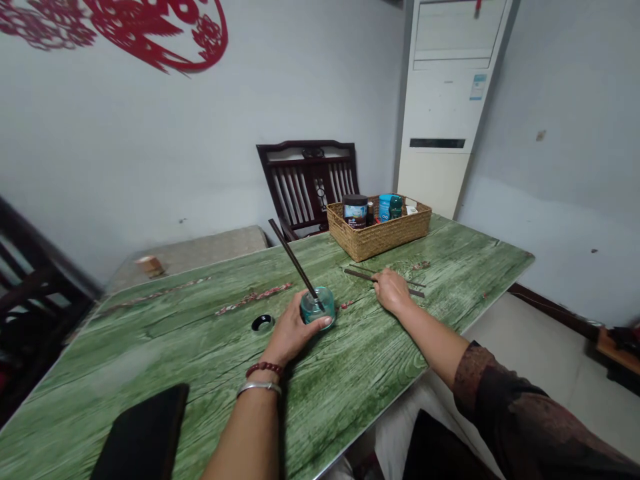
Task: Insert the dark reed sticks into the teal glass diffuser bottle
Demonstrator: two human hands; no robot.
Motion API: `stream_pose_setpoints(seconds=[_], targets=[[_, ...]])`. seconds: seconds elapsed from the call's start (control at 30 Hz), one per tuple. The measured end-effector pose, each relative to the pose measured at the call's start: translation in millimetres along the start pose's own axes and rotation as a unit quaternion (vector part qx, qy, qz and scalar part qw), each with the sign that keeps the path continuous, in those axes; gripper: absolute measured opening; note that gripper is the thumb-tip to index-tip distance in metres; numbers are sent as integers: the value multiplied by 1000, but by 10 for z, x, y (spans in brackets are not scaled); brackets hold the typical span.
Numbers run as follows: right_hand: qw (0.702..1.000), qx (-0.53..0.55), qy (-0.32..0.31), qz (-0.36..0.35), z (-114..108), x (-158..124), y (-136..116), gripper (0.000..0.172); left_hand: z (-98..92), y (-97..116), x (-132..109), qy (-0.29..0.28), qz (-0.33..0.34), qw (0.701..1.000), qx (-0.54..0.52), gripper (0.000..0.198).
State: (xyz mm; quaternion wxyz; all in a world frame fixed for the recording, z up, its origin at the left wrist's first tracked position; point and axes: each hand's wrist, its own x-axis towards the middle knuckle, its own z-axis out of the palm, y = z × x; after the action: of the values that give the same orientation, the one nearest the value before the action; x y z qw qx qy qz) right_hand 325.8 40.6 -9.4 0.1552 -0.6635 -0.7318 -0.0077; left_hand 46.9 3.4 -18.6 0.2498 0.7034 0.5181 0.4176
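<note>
This white-walled room has a red paper-cut (150, 30) high on one wall and a tall floor-standing air conditioner (440, 100) in the corner. A dark wooden chair (307, 180) stands past the far end of a table (350, 380) with a green wood-grain top. Near that end sits a woven basket (379, 233) holding a dark labelled jar (355, 211), a blue bottle (384, 208) and other small containers. The left hand (295, 333) is on a teal glass jar (317, 308) that stands on the table, with its fingers (320, 322) curved closely around the near side, holding it. A long dark stick (293, 257) stands tilted in the jar, its upper end leaning out toward the far left. A small black ring (263, 323) lies on the table just beside the left hand, and a flat black slab (143, 433) lies near the table's near edge. A red bead bracelet (264, 368) and a silver bangle (259, 387) circle the left wrist. To the right, the right hand (393, 291) lies palm down, its fingers (381, 280) on two thin dark sticks (360, 274) lying on the table, though whether they grip them I cannot tell. A dark patterned sleeve (500, 393) covers that forearm higher up.
</note>
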Motion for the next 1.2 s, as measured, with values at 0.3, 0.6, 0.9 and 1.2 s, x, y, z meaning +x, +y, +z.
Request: stream_pose_setpoints(seconds=[0.3, 0.6, 0.9, 1.2], targets=[[998, -58, -15, -22, -1, -30, -58, 33, -11, 37, -6, -7, -6, 1000, 4, 77], [999, -41, -15, -6, -31, -39, -67, 32, -23, 55, -8, -5, -3, 1000, 2, 73], [999, -32, -19, -2, -4, -28, -56, 29, -16, 15, -4, -6, 2, 1000, 7, 73], [999, -37, -33, -1, -38, -9, -6, 28, -13, 15, -9, -8, 4, 1000, 5, 74]])
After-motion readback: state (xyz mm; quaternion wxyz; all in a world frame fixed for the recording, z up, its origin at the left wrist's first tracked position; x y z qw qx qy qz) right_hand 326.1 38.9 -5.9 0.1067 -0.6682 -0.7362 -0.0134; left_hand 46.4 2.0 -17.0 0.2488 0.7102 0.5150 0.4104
